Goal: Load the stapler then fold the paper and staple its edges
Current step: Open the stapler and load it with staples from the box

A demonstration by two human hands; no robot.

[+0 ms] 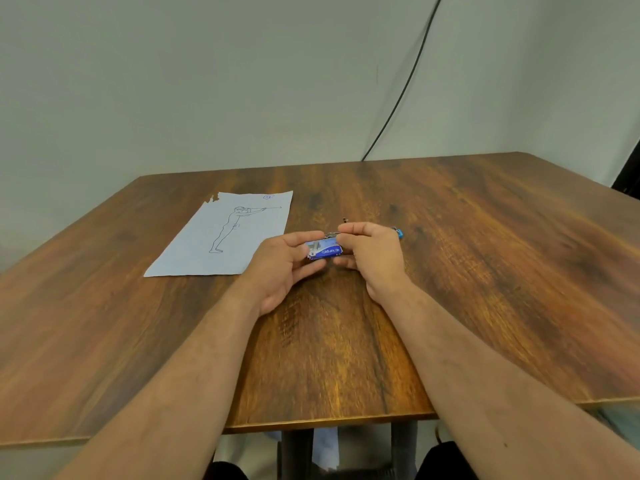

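Observation:
My left hand (282,268) grips the left end of a small blue box of staples (323,249), held just above the wooden table (485,271). My right hand (372,256) holds the box's right end, and its thumb and fingertips pinch a thin metal strip of staples (331,234) at the box's top. A blue stapler (398,232) lies on the table just behind my right hand, mostly hidden by it. A white sheet of paper (225,237) with a line drawing of a standing figure lies flat to the left of my hands.
A small dark object (345,220) stands on the table just beyond my hands. A black cable (401,95) runs down the wall behind the table. Something dark shows at the right edge (628,174). The table's front edge is close to my body.

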